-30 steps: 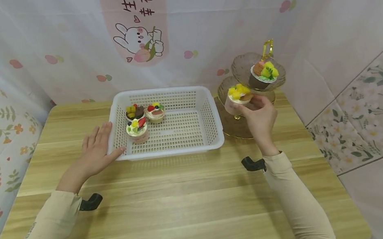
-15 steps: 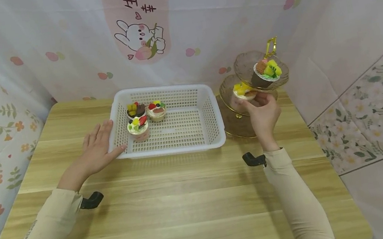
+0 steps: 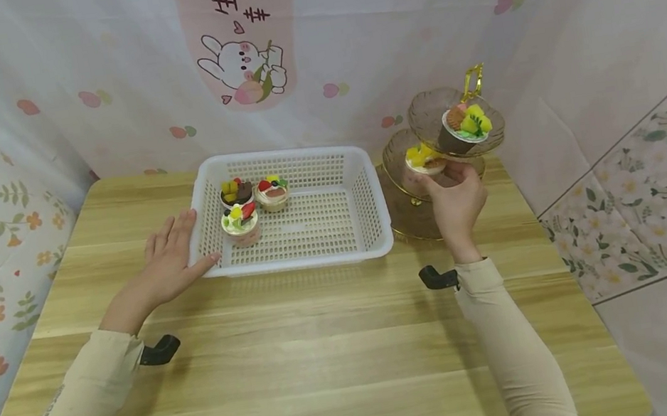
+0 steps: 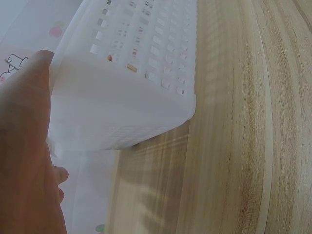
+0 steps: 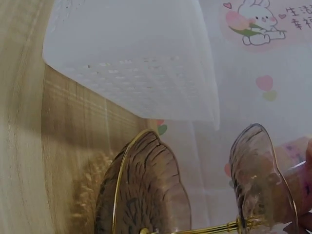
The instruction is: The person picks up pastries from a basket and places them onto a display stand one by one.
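Head view: right hand point(image 3: 459, 201) pinching yellow-topped cupcake point(image 3: 421, 165) ahead-left.

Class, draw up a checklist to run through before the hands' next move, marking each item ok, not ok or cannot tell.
1. Left hand on the basket: ok, it rests on the left end.
2. Basket standing on the table: ok.
3. Three cups in the basket upright: ok, grouped towards its left end.
4. Brown cup on the top tier: ok.
5. Yellow-topped cup seated firmly on the middle tier: cannot tell, its base is not clearly seen.
6. Right hand free of the yellow-topped cup: not ok, it holds the cup.
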### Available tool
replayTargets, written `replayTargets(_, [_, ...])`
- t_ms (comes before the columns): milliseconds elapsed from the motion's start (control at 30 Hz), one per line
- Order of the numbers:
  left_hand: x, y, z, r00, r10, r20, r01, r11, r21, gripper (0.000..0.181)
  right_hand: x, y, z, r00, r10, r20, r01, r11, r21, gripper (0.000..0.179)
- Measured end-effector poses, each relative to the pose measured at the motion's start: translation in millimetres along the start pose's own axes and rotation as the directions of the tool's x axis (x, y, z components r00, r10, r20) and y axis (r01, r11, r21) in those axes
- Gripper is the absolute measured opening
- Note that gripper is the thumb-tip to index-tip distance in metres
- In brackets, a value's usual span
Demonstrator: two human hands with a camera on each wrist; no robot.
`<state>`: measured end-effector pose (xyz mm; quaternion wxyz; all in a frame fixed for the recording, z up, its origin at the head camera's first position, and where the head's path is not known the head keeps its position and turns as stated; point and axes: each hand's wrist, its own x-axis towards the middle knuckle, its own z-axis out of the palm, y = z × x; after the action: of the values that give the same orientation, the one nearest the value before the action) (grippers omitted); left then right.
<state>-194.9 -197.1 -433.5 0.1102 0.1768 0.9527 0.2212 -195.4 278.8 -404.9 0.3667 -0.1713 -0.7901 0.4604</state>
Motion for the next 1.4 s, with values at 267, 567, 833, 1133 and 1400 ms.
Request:
replayTargets(267, [-0.2,1.3,0.6,1.0,0.005,0.0,-0.005,1.0,-0.009,0.096,-4.8,6.0,2.0,1.0,0.015,-0.015,-0.015,1.0,-0.016,0.053])
replayTargets(567, [-0.5,1.0,0.0,1.0,-0.002,-0.003,0.002,1.0,-0.018,0.095,-13.7,3.7,4.9,0.998,0.017,-0.068,-0.022,0.998,-0.062,0.053])
replayTargets(833, [-0.4,-1.3,1.6,1.0,-0.003,-0.008,0.003,1.0,-0.031,0.095,-23.7,3.6,9.7,0.991,-0.049,-0.124,0.038,0.995,-0.088,0.046])
replayTargets(1133, [-1.1,-0.7,0.4,1.0,0.002,0.001,-0.002,1.0,-0.025,0.095,-31.0,-1.6,11.4,0.965,-0.158,-0.211,0.138,0.984,-0.11,0.033])
replayTargets(1400, [-0.1,-3.1,2.9,1.0,0.006,-0.009,-0.006,0.999,-0.04,0.095,-30.6,-0.7,16.0,0.963,-0.132,-0.235,0.109,0.988,-0.108,0.029])
